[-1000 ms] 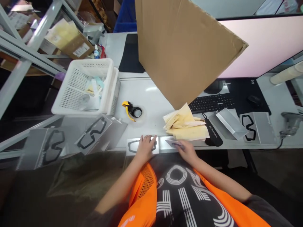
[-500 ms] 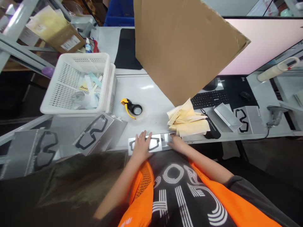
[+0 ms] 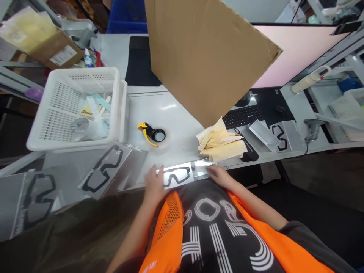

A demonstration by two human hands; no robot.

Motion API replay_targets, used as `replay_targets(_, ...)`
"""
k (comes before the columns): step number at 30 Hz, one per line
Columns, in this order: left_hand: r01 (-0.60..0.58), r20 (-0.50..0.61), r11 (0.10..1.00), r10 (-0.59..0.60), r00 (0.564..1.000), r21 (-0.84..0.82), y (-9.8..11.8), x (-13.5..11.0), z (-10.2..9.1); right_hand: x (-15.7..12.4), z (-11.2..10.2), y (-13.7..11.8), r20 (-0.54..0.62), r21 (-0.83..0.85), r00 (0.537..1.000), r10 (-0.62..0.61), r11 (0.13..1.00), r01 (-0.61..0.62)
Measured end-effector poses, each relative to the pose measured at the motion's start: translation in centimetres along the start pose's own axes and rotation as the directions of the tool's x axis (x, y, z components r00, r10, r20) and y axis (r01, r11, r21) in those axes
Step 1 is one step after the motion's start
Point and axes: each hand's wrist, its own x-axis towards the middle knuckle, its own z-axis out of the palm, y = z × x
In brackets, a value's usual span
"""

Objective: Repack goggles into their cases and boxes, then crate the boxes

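A flat silver box (image 3: 182, 174) printed with a black goggle outline lies along the near edge of the white table (image 3: 176, 125). My left hand (image 3: 153, 182) grips the box's left end, thumb on top. My right hand (image 3: 219, 175) is closed on its right end, where a shiny flap sticks up. A pile of cream-coloured pouches (image 3: 220, 142) lies just behind the right end of the box.
A white mesh basket (image 3: 72, 108) with small packets stands at the left. Several more goggle boxes (image 3: 105, 172) lie left of me, one more (image 3: 280, 134) at the right. A yellow-black tape cutter (image 3: 150, 133), a keyboard (image 3: 241, 115) and a big cardboard sheet (image 3: 204, 57) sit behind.
My left hand slid from the top of the box to its left end. The right hand stayed at the right end. The view shifted to the right.
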Motion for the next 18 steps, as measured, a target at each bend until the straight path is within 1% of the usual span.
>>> replay_targets(1,0.001,0.001,1.000,-0.001,1.000,0.002,0.0,0.1,0.1,-0.8,-0.9,0.3,-0.003,0.012,1.000,-0.005,1.000,0.005)
replay_targets(2,0.000,0.001,1.000,0.000,1.000,0.003,-0.1,0.1,0.2,-1.8,-2.2,0.8,-0.039,0.026,0.999,0.000,1.000,0.001)
replay_targets(3,-0.001,-0.001,1.000,0.001,1.000,0.003,-0.2,0.2,0.3,-2.9,-3.9,1.5,-0.107,0.040,0.994,0.018,0.999,-0.014)
replay_targets(4,-0.001,-0.004,1.000,0.001,1.000,0.002,-0.3,0.2,0.4,-3.9,-5.7,2.5,-0.209,0.048,0.977,0.048,0.998,-0.039)
replay_targets(5,-0.004,-0.007,1.000,0.004,1.000,0.002,-0.5,0.3,0.5,-4.8,-7.7,3.7,-0.362,0.059,0.927,0.095,0.995,-0.079)
replay_targets(6,-0.009,-0.010,1.000,0.009,1.000,0.003,-0.6,0.4,0.7,-5.4,-9.7,5.0,-0.486,0.065,0.864,0.135,0.991,-0.118)
replay_targets(7,-0.014,-0.011,1.000,0.014,1.000,0.004,-0.8,0.4,0.8,-5.9,-11.6,6.4,-0.589,0.086,0.789,0.178,0.984,-0.157)
replay_targets(8,-0.020,-0.010,1.000,0.020,1.000,0.004,-0.9,0.6,0.9,-6.0,-13.2,7.8,-0.677,0.168,0.689,0.259,0.966,-0.198)
replay_targets(9,-0.024,-0.006,1.000,0.024,1.000,0.005,-0.9,0.7,1.0,-5.9,-14.5,9.2,-0.700,0.297,0.612,0.368,0.929,-0.219)
replay_targets(10,-0.029,0.002,1.000,0.029,1.000,0.005,-0.9,0.8,1.0,-5.5,-15.3,10.5,-0.687,0.428,0.551,0.474,0.876,-0.221)
replay_targets(11,-0.031,0.010,1.000,0.031,0.999,0.006,-0.9,0.8,1.0,-4.9,-15.8,11.6,-0.652,0.530,0.512,0.559,0.819,-0.220)
replay_targets(12,-0.031,0.017,1.000,0.031,0.999,0.007,-0.9,0.9,0.9,-4.1,-15.9,12.6,-0.600,0.613,0.497,0.626,0.760,-0.216)
replay_targets(14,-0.025,0.023,1.000,0.025,0.999,0.012,-0.8,0.8,0.7,-2.5,-15.3,14.0,-0.514,0.711,0.494,0.702,0.670,-0.214)
replay_targets(16,-0.018,0.021,1.000,0.017,1.000,0.022,-0.5,0.8,0.5,-1.1,-14.4,14.8,-0.442,0.781,0.497,0.747,0.592,-0.196)
replay_targets(18,-0.014,0.027,0.999,0.013,1.000,0.035,-0.3,0.7,0.2,-0.1,-13.6,15.2,-0.402,0.826,0.496,0.770,0.538,-0.165)
